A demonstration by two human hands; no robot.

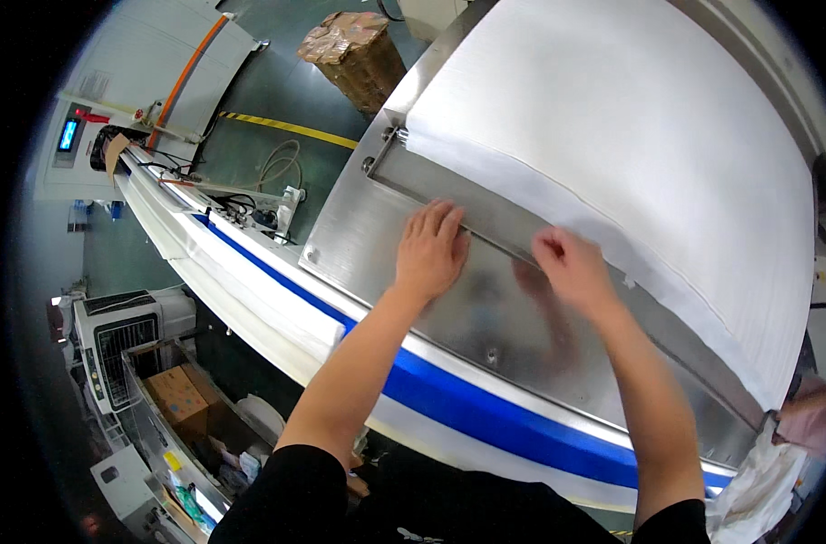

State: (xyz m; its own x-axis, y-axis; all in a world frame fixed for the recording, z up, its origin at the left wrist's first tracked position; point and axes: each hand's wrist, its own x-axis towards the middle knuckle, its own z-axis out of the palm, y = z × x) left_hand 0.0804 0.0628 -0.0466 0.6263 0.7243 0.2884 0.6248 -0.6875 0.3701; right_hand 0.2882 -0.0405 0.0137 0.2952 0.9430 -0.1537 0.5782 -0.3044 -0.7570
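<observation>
A brushed metal plate (377, 245) lies in front of me, with a thin metal bar (485, 239) running across it. Beyond the bar rises a large mass of white sheet material (612, 118), its loose lower edge hanging over the metal. My left hand (431, 249) rests on the plate at the bar, empty, its fingers loosely bent and lying along the surface. To its right, my right hand (572, 267) is closed with curled fingers just over the bar, slightly blurred. Whatever its fingertips may pinch is hidden.
A blue strip (467, 408) and white edging run along the near side. Further left stand a white machine with a lit display (68, 134), an air cooler (123, 349) and a bin holding a cardboard box (175, 397). A brown wrapped carton (359, 68) stands on the green floor behind.
</observation>
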